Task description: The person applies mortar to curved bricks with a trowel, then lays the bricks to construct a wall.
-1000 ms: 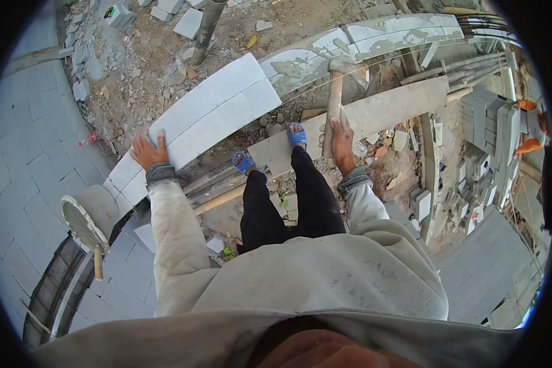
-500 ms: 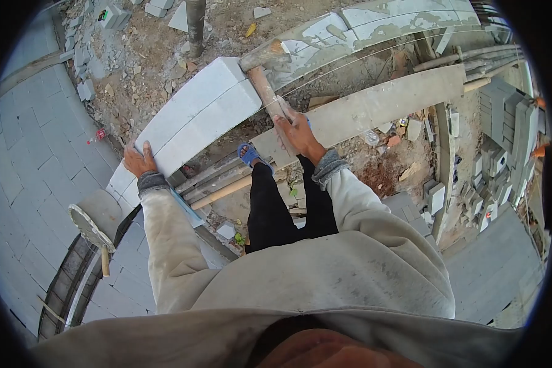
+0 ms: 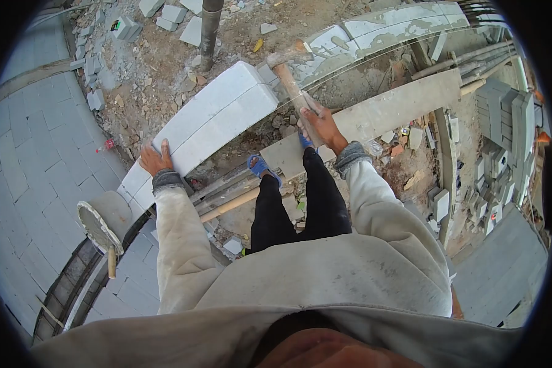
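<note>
My right hand [image 3: 325,129] grips the wooden handle of a mallet [image 3: 293,86], whose head is raised near the right end of a white block row [image 3: 224,110]. My left hand [image 3: 156,158] lies on the lower left part of that row, fingers spread and holding nothing. Beyond the mallet head, a mortar-smeared block row [image 3: 386,27] curves off to the upper right. A thin string runs along the near edge of the blocks.
A bucket [image 3: 107,218] with a wooden-handled tool stands at the lower left. Planks [image 3: 398,107] and poles cross below the wall. A metal post [image 3: 210,30] rises behind it. Rubble and stacked blocks [image 3: 503,116] lie around.
The mallet in my right hand has moved up and right, away from the white block's end. My left hand stays on the blocks; the whole view has shifted slightly.
</note>
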The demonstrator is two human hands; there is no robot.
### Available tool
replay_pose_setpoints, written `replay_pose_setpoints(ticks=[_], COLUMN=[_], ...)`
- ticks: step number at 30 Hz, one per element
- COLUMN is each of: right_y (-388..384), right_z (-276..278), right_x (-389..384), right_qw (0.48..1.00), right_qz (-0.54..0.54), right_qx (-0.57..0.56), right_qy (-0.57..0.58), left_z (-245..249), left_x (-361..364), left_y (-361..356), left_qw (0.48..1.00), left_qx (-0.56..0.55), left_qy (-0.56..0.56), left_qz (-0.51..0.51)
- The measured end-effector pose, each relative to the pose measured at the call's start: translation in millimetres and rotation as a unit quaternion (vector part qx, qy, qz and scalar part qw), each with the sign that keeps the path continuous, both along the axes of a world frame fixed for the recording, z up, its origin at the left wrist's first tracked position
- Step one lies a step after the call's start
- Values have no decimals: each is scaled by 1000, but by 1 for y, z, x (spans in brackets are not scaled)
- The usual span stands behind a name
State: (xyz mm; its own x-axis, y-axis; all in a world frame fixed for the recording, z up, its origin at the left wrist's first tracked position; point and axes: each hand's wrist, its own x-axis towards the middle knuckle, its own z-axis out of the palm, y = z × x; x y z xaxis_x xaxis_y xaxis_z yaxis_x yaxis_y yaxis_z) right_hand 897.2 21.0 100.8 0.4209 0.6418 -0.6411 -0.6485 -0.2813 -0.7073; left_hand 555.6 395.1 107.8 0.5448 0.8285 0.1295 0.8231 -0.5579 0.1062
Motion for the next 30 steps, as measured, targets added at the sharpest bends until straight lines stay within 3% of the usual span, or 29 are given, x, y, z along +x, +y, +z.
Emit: replay_pose_setpoints(ticks=[3,7,10,14,16,18,19,20,21,22,24,25,26,30], right_y=[20,22,2,-87,-137,-202,-240,-246,-229,-215,-170,-118,-51,110], right_z=[-5,-7,16,59,109,112,102,118,145,147,151,154,179,129], right_x=[-12,4,-18,-76,-110,-150,-164,-183,-200,-207,-223,-228,-240,-284], right_qw=[993,996,994,980,961,946,928,903,892,838,788,800,807,728], right_qz=[-106,79,22,-20,21,54,126,167,182,242,309,323,374,395], right_qx=[-41,-52,-64,-129,-223,-249,-289,-252,-206,-210,-171,-128,-190,-24], right_qy=[16,5,-90,-152,-164,-201,-199,-305,-360,-441,-504,-489,-416,-560], left_z=[5,-1,0,14,17,21,27,32,35,34,30,26,23,29], left_x=[3,5,-1,5,-7,-32,-47,-64,-87,-109,-146,-162,-176,-193], left_y=[-6,-3,-3,-9,-8,-17,-20,-17,-13,-10,-3,1,6,12], left_qw=[1000,1000,998,997,994,987,988,989,991,993,993,995,996,998], left_qx=[-1,-6,-26,-67,-74,-56,-43,-28,-14,-2,15,-3,-22,-47], left_qy=[-11,4,41,4,-78,-139,-140,-142,-130,-117,-108,-92,-75,-50], left_qz=[5,21,33,27,-23,-49,-43,-40,-8,18,50,43,34,7])
